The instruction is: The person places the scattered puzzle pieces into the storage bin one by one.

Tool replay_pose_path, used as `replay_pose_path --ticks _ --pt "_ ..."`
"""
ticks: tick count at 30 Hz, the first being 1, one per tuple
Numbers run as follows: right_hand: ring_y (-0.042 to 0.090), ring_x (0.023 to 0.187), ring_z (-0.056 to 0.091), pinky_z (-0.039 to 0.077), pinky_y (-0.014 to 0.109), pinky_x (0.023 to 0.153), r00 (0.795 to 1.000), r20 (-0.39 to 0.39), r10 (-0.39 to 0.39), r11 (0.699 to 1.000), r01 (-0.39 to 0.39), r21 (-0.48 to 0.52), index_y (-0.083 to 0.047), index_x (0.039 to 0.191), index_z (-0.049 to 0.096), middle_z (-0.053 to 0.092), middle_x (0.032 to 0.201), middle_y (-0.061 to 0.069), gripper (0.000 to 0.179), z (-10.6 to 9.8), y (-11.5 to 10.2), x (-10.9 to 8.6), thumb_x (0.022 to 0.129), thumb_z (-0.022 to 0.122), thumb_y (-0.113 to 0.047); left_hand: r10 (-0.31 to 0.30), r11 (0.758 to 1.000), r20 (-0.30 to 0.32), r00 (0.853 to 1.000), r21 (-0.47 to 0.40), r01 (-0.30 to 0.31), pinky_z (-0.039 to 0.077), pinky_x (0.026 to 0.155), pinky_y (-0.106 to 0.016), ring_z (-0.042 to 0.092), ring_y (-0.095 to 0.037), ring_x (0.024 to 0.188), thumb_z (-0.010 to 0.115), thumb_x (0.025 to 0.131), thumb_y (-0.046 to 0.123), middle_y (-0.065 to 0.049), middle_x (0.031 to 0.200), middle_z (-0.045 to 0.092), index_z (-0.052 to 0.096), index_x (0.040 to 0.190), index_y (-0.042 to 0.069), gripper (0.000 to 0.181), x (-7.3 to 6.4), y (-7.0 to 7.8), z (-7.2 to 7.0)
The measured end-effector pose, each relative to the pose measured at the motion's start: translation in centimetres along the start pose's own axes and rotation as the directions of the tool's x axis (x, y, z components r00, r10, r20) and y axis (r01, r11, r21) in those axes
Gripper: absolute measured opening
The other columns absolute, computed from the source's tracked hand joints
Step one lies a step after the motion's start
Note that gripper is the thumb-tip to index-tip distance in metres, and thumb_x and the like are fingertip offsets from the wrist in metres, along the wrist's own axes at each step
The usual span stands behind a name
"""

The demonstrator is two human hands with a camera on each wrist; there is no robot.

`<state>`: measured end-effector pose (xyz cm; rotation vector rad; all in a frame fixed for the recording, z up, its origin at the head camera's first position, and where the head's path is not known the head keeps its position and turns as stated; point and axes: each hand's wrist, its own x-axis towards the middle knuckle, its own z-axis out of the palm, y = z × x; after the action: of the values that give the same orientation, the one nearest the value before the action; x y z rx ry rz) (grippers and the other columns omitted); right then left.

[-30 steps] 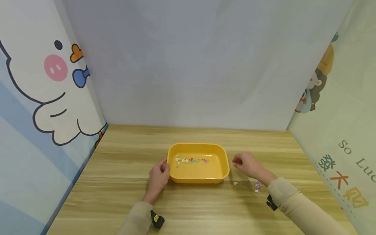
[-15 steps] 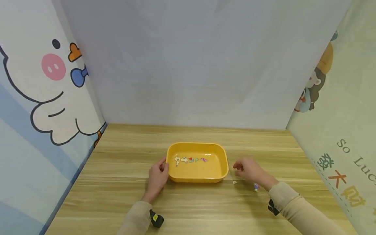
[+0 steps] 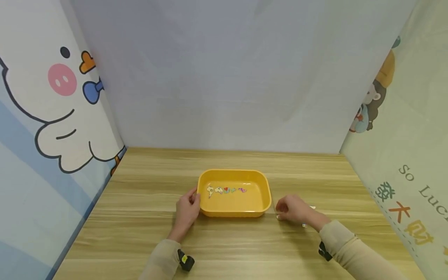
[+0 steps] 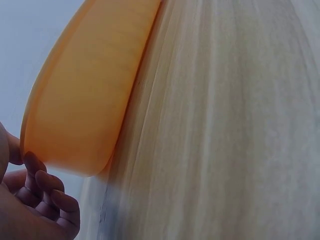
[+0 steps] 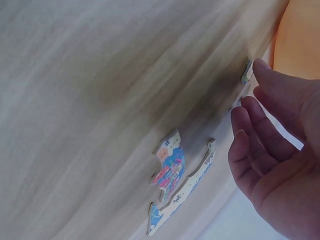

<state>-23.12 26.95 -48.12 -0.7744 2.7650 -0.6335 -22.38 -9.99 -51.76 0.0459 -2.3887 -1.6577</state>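
My left hand point(image 3: 187, 212) holds the left rim of a yellow plastic tray point(image 3: 232, 213); in the left wrist view the thumb and index finger pinch its edge point(image 4: 75, 100). My right hand point(image 3: 293, 209) hovers low over the table just right of the tray, fingers loosely bent. Its thumb tip is right at a small flat printed puzzle piece point(image 5: 246, 71). Below that hand, a colourful puzzle piece point(image 5: 171, 165) and a long, pale, curved puzzle piece point(image 5: 184, 192) lie on the table. In the head view the wrist partly covers them.
Several small flat pieces, among them a cream one point(image 3: 218, 190) and a purple one point(image 3: 242, 190), lie in a row inside the tray. A grey backdrop point(image 3: 224, 77) closes off the back of the wooden table point(image 3: 157, 171), with printed curtains at both sides.
My right hand has come down and nearer, over the small piece beside the tray. A pale piece now shows behind its wrist. The left hand keeps its hold on the tray.
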Motion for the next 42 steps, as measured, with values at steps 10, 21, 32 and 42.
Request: replay_pose_path --ticks 10,21,32,42 --pt "0.009 0.073 0.059 0.050 0.030 0.067 1.000 0.004 0.000 0.999 0.000 0.032 -0.009 0.087 0.071 0.066 0.080 -0.005 0.010 0.82 -0.25 -0.31 0.079 0.077 -0.008 -0.006 1.000 -0.003 1.000 0.008 0.006 0.034 0.046 -0.022 0.042 -0.013 0.053 0.056 0.093 0.006 -0.002 0.064 0.047 0.060 0.124 -0.006 0.033 -0.07 -0.18 -0.30" --pt "0.008 0.068 0.056 0.048 0.028 0.063 1.000 -0.015 -0.014 0.999 0.015 0.048 -0.011 0.081 0.068 0.062 0.075 -0.006 0.012 1.01 -0.16 -0.51 0.079 0.076 -0.003 -0.016 1.000 0.006 1.000 0.007 0.016 0.035 0.046 -0.022 0.042 -0.012 0.053 0.055 0.094 0.007 -0.002 0.064 0.047 0.059 0.124 -0.006 0.033 -0.11 -0.17 -0.34" --pt "0.007 0.062 0.048 0.044 0.027 0.058 0.998 -0.014 0.058 0.998 -0.058 0.007 -0.011 0.075 0.062 0.053 0.068 -0.008 0.019 1.00 -0.52 -0.39 0.075 0.078 -0.002 -0.020 1.000 0.010 1.000 0.016 0.020 0.036 0.047 -0.022 0.043 -0.013 0.055 0.055 0.094 0.007 -0.002 0.066 0.048 0.059 0.125 -0.005 0.033 -0.20 -0.23 -0.02" --pt "0.008 0.064 0.051 0.045 0.028 0.060 0.999 0.033 0.038 0.999 -0.039 0.035 -0.010 0.078 0.065 0.058 0.070 -0.007 0.013 0.19 -0.51 0.07 0.077 0.075 -0.002 -0.008 1.000 0.009 1.000 0.022 0.008 0.035 0.047 -0.022 0.043 -0.012 0.054 0.056 0.094 0.007 -0.002 0.065 0.048 0.059 0.124 -0.006 0.033 0.14 -0.36 0.05"
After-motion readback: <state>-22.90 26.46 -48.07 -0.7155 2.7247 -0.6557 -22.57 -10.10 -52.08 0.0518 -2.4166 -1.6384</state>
